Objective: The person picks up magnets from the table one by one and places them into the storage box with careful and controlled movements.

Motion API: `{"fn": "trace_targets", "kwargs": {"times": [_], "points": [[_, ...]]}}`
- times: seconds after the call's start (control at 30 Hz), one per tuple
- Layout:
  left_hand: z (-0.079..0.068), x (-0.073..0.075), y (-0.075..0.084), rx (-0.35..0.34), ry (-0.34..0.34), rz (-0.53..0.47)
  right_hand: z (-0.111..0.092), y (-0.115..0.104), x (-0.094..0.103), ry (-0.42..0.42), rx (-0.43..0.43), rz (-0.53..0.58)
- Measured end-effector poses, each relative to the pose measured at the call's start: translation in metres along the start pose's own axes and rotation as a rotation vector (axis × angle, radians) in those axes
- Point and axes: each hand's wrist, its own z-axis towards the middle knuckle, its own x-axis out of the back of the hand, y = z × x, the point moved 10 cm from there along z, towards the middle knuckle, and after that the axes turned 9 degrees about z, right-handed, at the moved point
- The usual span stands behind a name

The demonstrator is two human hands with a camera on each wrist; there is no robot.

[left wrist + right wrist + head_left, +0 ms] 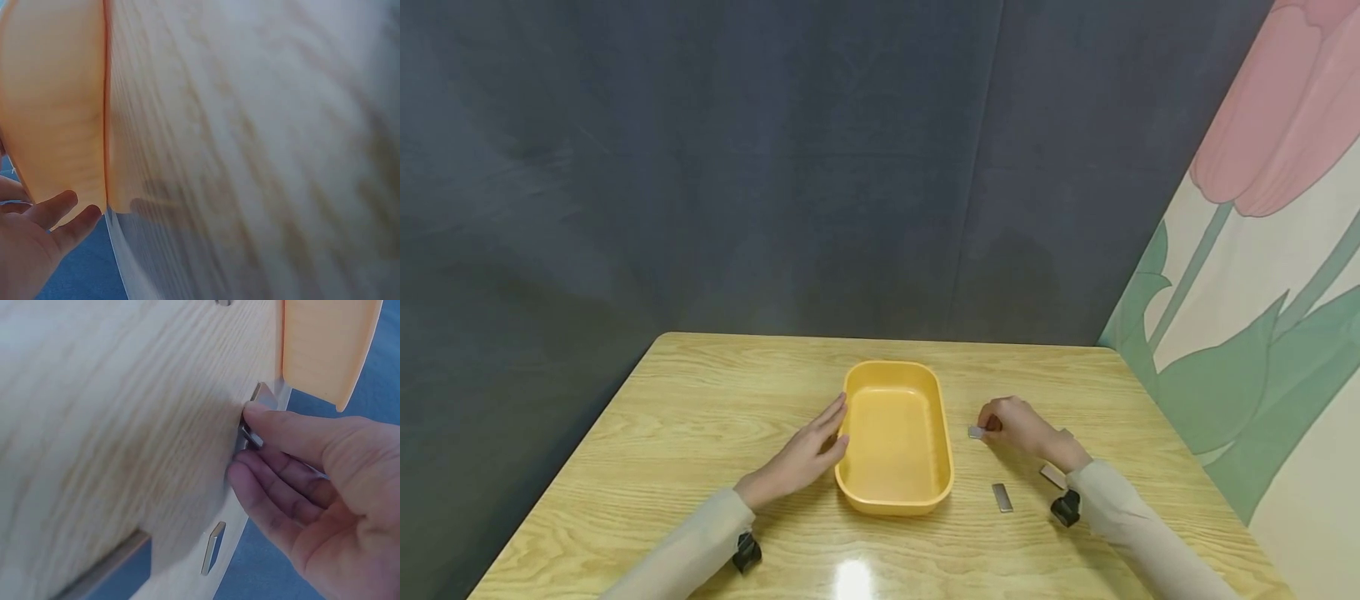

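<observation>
the right hand (1019, 427) pinches a small grey rectangular metallic-looking tile (975, 432) right of the yellow rounded plastic tray (895, 505); the left hand (797, 468), fingers extended, touches the tray. the tile seems stiff, light, slick: grip opposite edges.

Light is falling evenly over the desk (715, 400), glaring white just this side of the yellow tray (895, 446). Beyond it, the curtain (812, 167) is looking dim; soft shadows are spreading right of the tray. Both wrist views are looking hazy and bluish, the left one blurring away from the tray.
</observation>
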Motion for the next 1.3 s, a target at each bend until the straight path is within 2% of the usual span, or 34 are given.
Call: {"fn": "trace_targets", "kwargs": {"times": [0.37,0.5,0.73,0.9,1.03,1.3], "points": [[0.001,0.001,0.001,-0.003,0.001,0.033,-0.003,0.005,0.001,0.017,-0.016,0.093],[0.001,0.001,0.004,-0.005,-0.011,0.047,-0.003,0.006,0.002,0.014,-0.017,0.100],[0.001,0.003,0.005,-0.011,-0.012,0.066,-0.001,0.003,0.001,0.015,0.029,0.101],[0.001,0.003,0.005,-0.011,-0.009,0.066,-0.001,0.006,0.001,0.015,0.003,0.115],[0.001,0.002,0.004,-0.003,-0.013,0.068,-0.002,0.008,0.005,0.021,-0.016,0.125],[0.001,0.003,0.006,-0.019,0.006,0.069,0.000,0.003,0.015,0.073,0.017,0.165]]}}
